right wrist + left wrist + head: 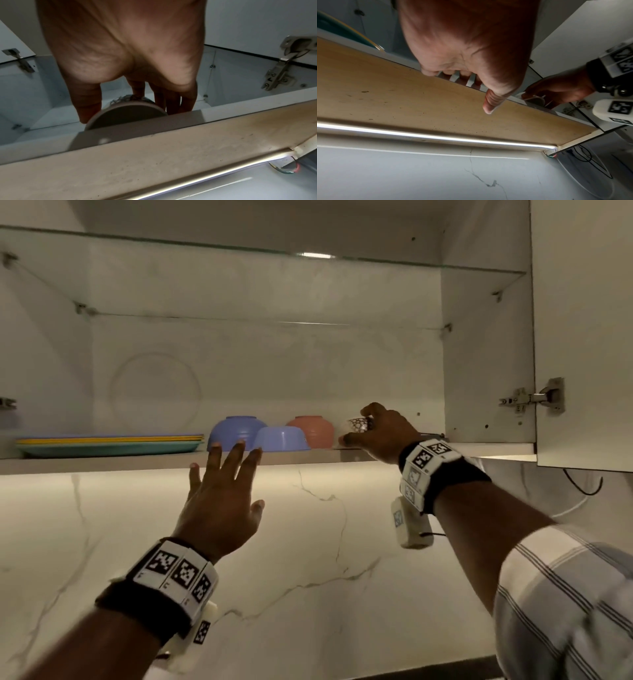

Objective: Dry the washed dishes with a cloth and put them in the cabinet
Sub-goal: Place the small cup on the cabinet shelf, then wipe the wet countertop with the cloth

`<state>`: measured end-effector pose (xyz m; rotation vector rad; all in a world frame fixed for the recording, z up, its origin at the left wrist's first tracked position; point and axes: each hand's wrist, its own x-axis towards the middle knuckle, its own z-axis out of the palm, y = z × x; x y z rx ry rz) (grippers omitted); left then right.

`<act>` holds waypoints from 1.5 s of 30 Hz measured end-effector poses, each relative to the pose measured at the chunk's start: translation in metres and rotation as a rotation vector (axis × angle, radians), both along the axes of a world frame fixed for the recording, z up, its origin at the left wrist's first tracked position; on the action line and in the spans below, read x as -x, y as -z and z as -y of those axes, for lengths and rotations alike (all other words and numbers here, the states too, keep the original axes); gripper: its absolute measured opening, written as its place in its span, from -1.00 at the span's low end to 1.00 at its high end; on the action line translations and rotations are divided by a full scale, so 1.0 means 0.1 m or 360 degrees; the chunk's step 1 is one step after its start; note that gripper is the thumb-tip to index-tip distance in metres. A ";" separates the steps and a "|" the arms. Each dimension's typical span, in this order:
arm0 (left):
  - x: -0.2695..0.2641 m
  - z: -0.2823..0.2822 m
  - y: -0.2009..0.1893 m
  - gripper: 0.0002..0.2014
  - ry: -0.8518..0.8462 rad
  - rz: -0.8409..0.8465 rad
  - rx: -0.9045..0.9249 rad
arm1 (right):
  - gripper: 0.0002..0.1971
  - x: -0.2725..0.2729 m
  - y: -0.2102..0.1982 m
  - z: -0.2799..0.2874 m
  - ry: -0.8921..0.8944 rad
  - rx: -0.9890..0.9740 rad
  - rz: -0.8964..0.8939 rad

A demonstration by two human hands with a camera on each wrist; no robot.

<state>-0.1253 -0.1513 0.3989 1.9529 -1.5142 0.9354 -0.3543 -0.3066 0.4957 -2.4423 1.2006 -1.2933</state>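
My right hand (365,431) grips a small white cup with a dark circle pattern (358,424) at the right end of the cabinet's bottom shelf (102,465), just right of a pink bowl (313,429). In the right wrist view the thumb and fingers of that hand (130,106) curl round the cup (123,117), which is tilted with one round end toward the camera. The shelf edge hides whether it touches the shelf. My left hand (236,474) is open with fingers spread, in front of the shelf edge below two blue bowls (236,429), and holds nothing.
A stack of flat coloured plates (109,445) lies at the shelf's left. The three bowls stand upside down. A glass shelf (239,248) spans the cabinet above. The open door (582,337) hangs at the right on its hinge (534,398). A lit strip runs under the cabinet (436,138).
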 end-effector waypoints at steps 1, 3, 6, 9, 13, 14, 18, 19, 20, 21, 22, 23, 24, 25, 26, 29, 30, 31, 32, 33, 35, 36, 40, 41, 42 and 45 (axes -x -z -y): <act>-0.01 0.01 0.02 -0.12 0.0007 0.0019 0.0007 | -0.17 -0.06 -0.01 0.04 0.0016 -0.0011 -0.0024; -0.04 0.02 0.05 -0.10 0.0026 0.0038 0.0026 | -0.18 -0.15 -0.02 0.13 0.0033 -0.0046 -0.0068; -0.07 0.05 0.07 -0.07 0.0030 0.0055 0.0039 | -0.13 -0.25 -0.02 0.19 0.0035 -0.0092 -0.0182; -0.08 0.07 0.07 -0.04 0.0000 0.0055 0.0008 | -0.11 -0.26 0.00 0.13 0.0029 -0.0073 -0.0196; -0.11 0.04 0.04 -0.07 0.0036 0.0006 -0.0058 | -0.20 -0.01 0.18 -0.13 -0.0068 0.0291 0.0250; -0.12 0.01 0.04 -0.09 0.0077 -0.0007 -0.0061 | -0.25 0.06 0.30 -0.23 -0.0131 0.0394 0.0413; -0.14 -0.21 0.23 -0.14 0.0252 0.0059 0.0026 | -0.58 0.35 1.15 -0.56 -0.0397 0.0297 0.0683; -0.13 -0.27 0.38 -0.15 0.0318 0.0023 0.0035 | -0.63 0.40 1.47 -0.60 -0.0415 0.0125 0.0540; -0.13 -0.33 0.58 -0.15 0.0396 -0.0079 0.0024 | -0.66 0.45 1.84 -0.60 -0.0419 -0.0047 0.0350; -0.16 -0.38 0.85 -0.15 0.0460 -0.0218 -0.0008 | -0.66 0.49 2.25 -0.62 -0.0432 -0.0217 0.0163; -0.22 -0.41 1.19 -0.16 0.0483 -0.0330 -0.0062 | -0.61 0.55 2.66 -0.65 -0.0455 -0.0375 -0.0016; -0.28 -0.47 1.56 -0.17 0.0478 -0.0392 -0.0134 | -0.52 0.62 3.06 -0.68 -0.0490 -0.0519 -0.0208; -0.35 -0.52 1.92 -0.17 0.0451 -0.0449 -0.0229 | -0.42 0.70 3.45 -0.71 -0.0520 -0.0652 -0.0408; -0.42 -0.60 2.29 -0.16 0.0389 -0.0562 -0.0364 | -0.34 0.79 3.79 -0.76 -0.0532 -0.0791 -0.0604; -0.48 -0.70 2.62 -0.14 0.0294 -0.0750 -0.0538 | -0.25 0.88 4.08 -0.80 -0.0521 -0.0913 -0.0784; -0.61 -1.09 3.42 -0.04 -0.0033 -0.1110 -0.1055 | 0.16 1.10 4.75 -0.93 -0.0509 -0.1194 -0.1038; -0.65 -1.23 3.65 -0.03 -0.0122 -0.1166 -0.1189 | 0.17 1.14 4.89 -0.95 -0.0490 -0.1266 -0.1095; -0.69 -1.35 3.85 -0.01 -0.0184 -0.1196 -0.1301 | 0.10 1.17 5.01 -0.97 -0.0460 -0.1281 -0.1187; -0.75 -1.45 4.01 0.01 -0.0229 -0.1233 -0.1395 | 0.01 1.19 5.11 -0.97 -0.0417 -0.1252 -0.1289; -0.79 -1.53 4.13 0.04 -0.0258 -0.1259 -0.1469 | -0.05 1.21 5.18 -0.95 -0.0383 -0.1205 -0.1402; -0.89 -1.67 4.32 0.12 -0.0319 -0.1330 -0.1547 | -0.11 1.22 5.28 -0.92 -0.0306 -0.1166 -0.1500; -0.94 -1.72 4.38 0.18 -0.0338 -0.1353 -0.1567 | -0.15 1.23 5.30 -0.89 -0.0257 -0.1151 -0.1493; -1.10 -1.80 4.53 0.26 -0.0390 -0.1372 -0.1546 | -0.36 1.23 5.24 -0.76 -0.0071 -0.1150 -0.1152; -1.11 -1.79 4.52 0.26 -0.0393 -0.1375 -0.1532 | -0.42 1.18 5.18 -0.73 -0.0022 -0.1169 -0.1003; -1.12 -1.77 4.50 0.26 -0.0401 -0.1382 -0.1531 | -0.48 1.12 5.11 -0.70 0.0004 -0.1166 -0.0868; -1.16 -1.65 4.45 0.18 -0.0416 -0.1395 -0.1524 | -0.61 0.74 4.82 -0.64 -0.0056 -0.1101 -0.0650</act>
